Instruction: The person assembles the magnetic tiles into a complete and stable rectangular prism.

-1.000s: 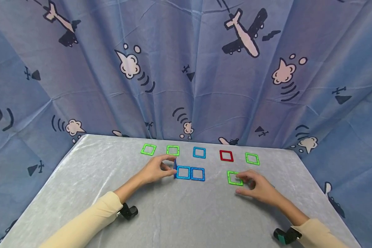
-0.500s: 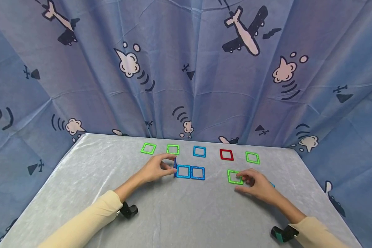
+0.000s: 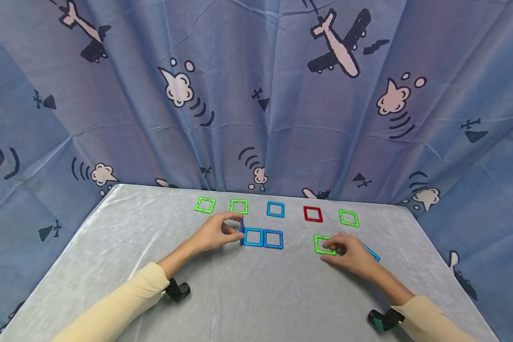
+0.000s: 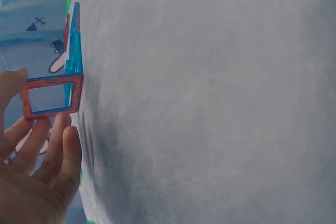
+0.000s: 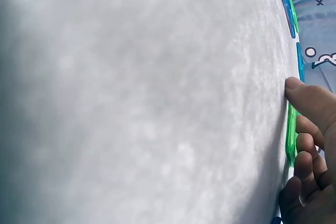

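My left hand (image 3: 213, 233) pinches a square magnetic tile (image 3: 241, 231) between thumb and fingertips. The tile stands upright, dark blue and edge-on in the head view; the left wrist view shows it as a reddish frame with blue edges. Its base meets the left side of a flat blue tile (image 3: 253, 244), joined on the right to another blue tile (image 3: 273, 247). My right hand (image 3: 352, 256), fingers loosely bent and thumb apart, is over the right side of a flat green tile (image 3: 316, 245), partly hiding it. Behind that hand a further blue tile (image 3: 373, 253) shows in part.
Along the back of the grey cloth-covered table (image 3: 222, 294) lies a row of flat square tiles: two green ones at left, a blue tile (image 3: 275, 203), a red tile (image 3: 313, 220) and a green tile (image 3: 348, 211). A blue patterned curtain (image 3: 256, 128) hangs behind the table.
My right hand has shifted slightly left over the green tile, uncovering more of the blue tile behind it. The left hand keeps its place with the upright tile.
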The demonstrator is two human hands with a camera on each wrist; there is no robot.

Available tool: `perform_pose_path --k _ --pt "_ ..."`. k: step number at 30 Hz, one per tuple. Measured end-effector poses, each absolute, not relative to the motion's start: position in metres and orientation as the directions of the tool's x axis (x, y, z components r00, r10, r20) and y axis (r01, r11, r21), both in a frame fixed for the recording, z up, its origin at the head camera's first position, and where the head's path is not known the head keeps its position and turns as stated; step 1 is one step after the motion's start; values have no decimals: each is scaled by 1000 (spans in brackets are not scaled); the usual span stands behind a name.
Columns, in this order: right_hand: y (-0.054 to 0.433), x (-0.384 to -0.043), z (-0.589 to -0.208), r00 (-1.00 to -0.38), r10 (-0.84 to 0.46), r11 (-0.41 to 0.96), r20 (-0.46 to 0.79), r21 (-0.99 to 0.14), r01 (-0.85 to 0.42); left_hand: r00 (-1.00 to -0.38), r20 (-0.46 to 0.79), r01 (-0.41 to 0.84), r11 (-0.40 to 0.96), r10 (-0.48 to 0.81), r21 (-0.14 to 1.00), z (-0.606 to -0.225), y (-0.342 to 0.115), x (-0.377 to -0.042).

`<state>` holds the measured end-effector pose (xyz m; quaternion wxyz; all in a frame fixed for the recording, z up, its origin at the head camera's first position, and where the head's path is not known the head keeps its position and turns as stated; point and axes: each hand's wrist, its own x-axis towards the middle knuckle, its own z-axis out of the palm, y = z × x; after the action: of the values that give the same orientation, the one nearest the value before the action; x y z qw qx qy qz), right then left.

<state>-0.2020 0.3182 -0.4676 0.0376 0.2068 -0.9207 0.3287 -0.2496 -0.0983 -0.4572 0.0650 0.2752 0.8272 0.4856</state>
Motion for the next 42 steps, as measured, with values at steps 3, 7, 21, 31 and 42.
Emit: perform_pose_path --k 3,7,21,31,42 --pt "316 -203 -468 -909 -359 695 211 -590 -411 -841 158 390 376 518 841 -457 -98 -249" --pt "314 -205 -469 -903 -362 682 231 -595 -426 -840 160 392 375 519 840 -457 -98 -249" --pt "308 -208 -463 -897 -385 647 216 -630 -429 -831 174 408 364 529 837 -457 -98 -251" --pt "306 -208 -457 -893 -394 610 217 -665 -431 -836 162 394 368 525 842 -458 -97 -249" --pt "301 -217 -449 -880 -413 586 234 -672 -453 -838 168 395 366 519 843 -458 -97 -249"
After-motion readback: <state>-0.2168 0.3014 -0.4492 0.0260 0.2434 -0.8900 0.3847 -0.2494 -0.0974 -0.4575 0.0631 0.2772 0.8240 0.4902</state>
